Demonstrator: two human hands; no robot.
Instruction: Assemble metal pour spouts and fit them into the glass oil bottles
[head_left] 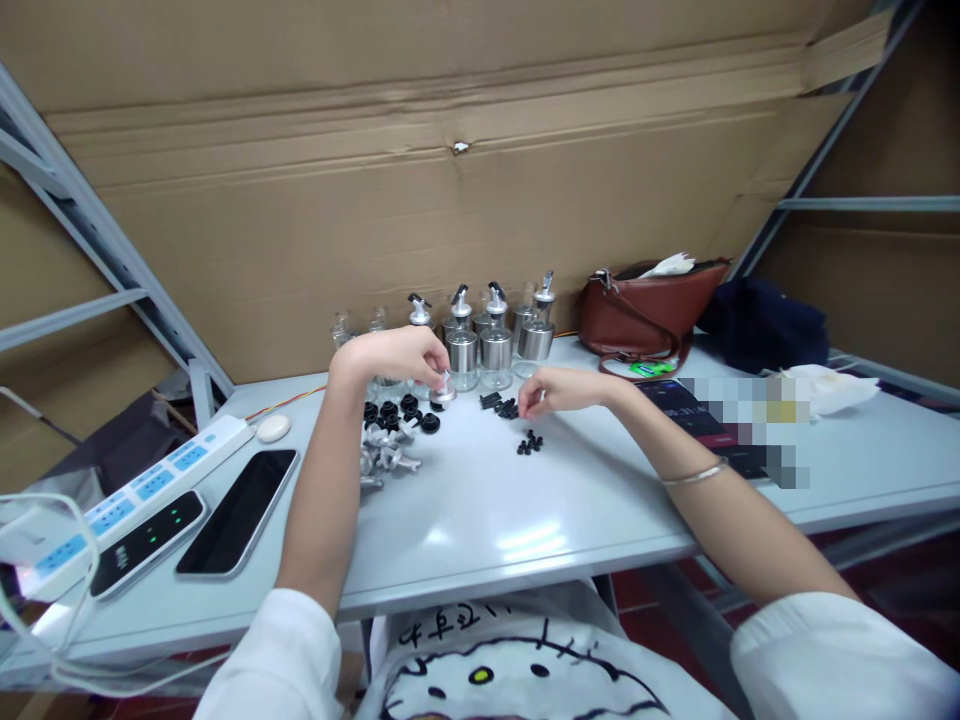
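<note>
My left hand is curled, its fingertips closed on a small silver cap resting on the white table. My right hand pinches its fingers together over a pile of small black parts; what it holds is too small to name. More tiny black pieces lie just in front of it. Black rings and silver spout caps lie below my left hand. Glass bottles with silver pourer tops stand in a row behind both hands.
A power strip, a dark power bank and a phone lie at the left. A brown bag, a dark cloth and another phone sit at the right. Cardboard walls the back.
</note>
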